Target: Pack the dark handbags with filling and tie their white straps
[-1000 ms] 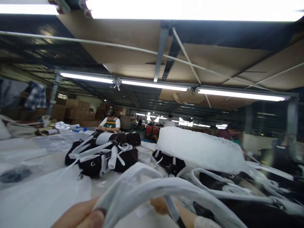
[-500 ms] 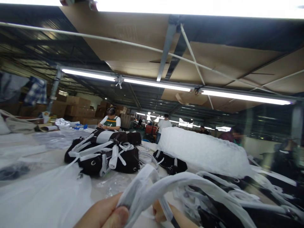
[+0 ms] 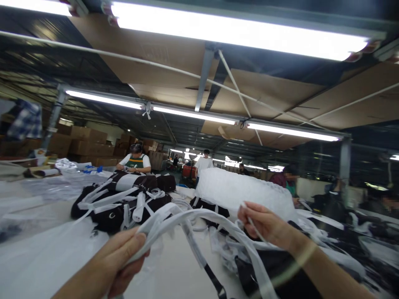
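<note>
This is a factory workshop, as the broad tabletop (image 3: 174, 265) shows: it carries a heap of dark bags (image 3: 107, 223) and loose sheets of clear plastic (image 3: 67, 189). At the tabletop's far side is a person in a green apron (image 3: 136, 161); farther beyond it stands a person in a white top (image 3: 204, 164). Cardboard boxes (image 3: 89, 141) are stacked behind the tabletop, toward its left. Above it, tube lights (image 3: 193, 116) hang in rows beneath a roof with exposed metal beams (image 3: 204, 77).
</note>
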The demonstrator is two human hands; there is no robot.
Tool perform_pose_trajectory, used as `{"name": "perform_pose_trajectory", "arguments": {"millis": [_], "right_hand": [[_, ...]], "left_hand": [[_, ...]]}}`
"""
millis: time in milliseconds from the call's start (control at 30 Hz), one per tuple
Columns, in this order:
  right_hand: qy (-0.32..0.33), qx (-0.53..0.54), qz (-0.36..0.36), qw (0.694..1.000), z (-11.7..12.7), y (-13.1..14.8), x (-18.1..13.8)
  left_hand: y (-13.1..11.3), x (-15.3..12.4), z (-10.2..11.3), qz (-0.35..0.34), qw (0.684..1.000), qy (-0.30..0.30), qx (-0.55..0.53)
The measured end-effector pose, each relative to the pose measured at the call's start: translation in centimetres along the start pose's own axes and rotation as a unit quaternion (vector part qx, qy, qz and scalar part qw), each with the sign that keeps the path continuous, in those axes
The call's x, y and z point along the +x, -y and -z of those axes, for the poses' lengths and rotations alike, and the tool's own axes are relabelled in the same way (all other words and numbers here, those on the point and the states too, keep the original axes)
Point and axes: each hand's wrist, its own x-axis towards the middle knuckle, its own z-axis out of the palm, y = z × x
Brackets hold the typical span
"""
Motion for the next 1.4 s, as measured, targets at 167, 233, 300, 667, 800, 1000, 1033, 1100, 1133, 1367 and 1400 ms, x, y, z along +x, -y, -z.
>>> {"name": "perform_pose_trajectory", "arguments": {"millis": [167,233,300,667,800,1000,1033,1100,1133,1367,1400], "right_hand": [[0.067,-0.255,0.078,0.961,-4.3,7.9,-8.3],[0.096,-0.348,0.091,0.928,-7.4,8.9,-9.2],[0.113,-0.364,0.110,0.918,-9.6,9.5,-9.3],[0.108,-0.383,0.135,0.907,-13.3,11.9,-12.1],[0.132,-0.435,0.147,0.878,-14.4,10.9,-12.5],[0.076,-0.401,0.174,0.896,-15.2,10.0,-15.2],[0.058,-0.414,0.169,0.892,-15.3,9.9,-14.9],[0.046,-0.445,0.143,0.883,-15.4,9.6,-13.6],[0.058,-0.458,0.132,0.877,-15.4,9.4,-12.6],[0.139,-0.357,0.231,0.894,-12.9,9.5,-7.2],[0.159,-0.331,0.214,0.905,-12.4,9.9,-6.9]], "left_hand": [[-3.2,0.6,0.7,-0.018,0.983,0.175,-0.048],[-4.5,0.1,0.8,-0.032,0.970,0.237,-0.044],[-5.8,-0.7,0.5,-0.048,0.962,0.267,-0.034],[-9.8,-5.5,-2.4,-0.061,0.958,0.280,0.027],[-9.8,-5.5,-3.0,-0.075,0.953,0.294,0.021],[-10.2,-5.9,-3.6,-0.073,0.958,0.275,0.031],[-10.2,-6.0,-3.6,-0.071,0.958,0.275,0.028],[-10.3,-6.2,-3.7,-0.068,0.954,0.290,0.021],[-10.4,-6.3,-3.7,-0.063,0.950,0.304,0.022],[-11.9,-5.9,-3.3,-0.006,0.945,0.299,0.136],[-12.5,-5.7,-3.5,-0.004,0.944,0.290,0.157]]}}
